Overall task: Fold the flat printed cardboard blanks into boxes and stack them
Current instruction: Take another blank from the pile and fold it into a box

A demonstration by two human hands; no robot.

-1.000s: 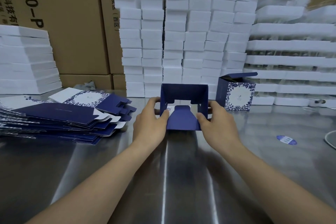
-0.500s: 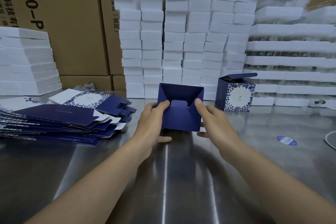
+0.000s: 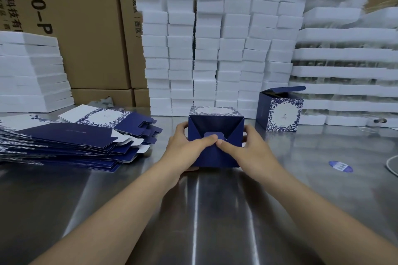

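A navy box (image 3: 215, 123) with a white floral panel on top lies on its side in the middle of the steel table, its folded bottom flaps facing me. My left hand (image 3: 186, 145) grips its left side and my right hand (image 3: 249, 148) grips its right side. Both thumbs press on the flaps at the centre, tips almost touching. A pile of flat navy and white printed blanks (image 3: 71, 137) spreads over the table to the left. A folded box (image 3: 280, 112) with its lid flap up stands at the back right.
Stacks of white foam blocks (image 3: 215, 49) rise behind the box, with white foam trays (image 3: 344, 71) to the right and more (image 3: 30, 75) at the left. Brown cartons (image 3: 81, 28) form the back wall. A blue oval sticker (image 3: 341, 166) and a white cable (image 3: 391, 165) lie at the right.
The box's bottom flaps, open a second ago, have been folded shut. The box has tipped so its floral panel faces up, and both thumbs have moved in to the centre of the flaps.
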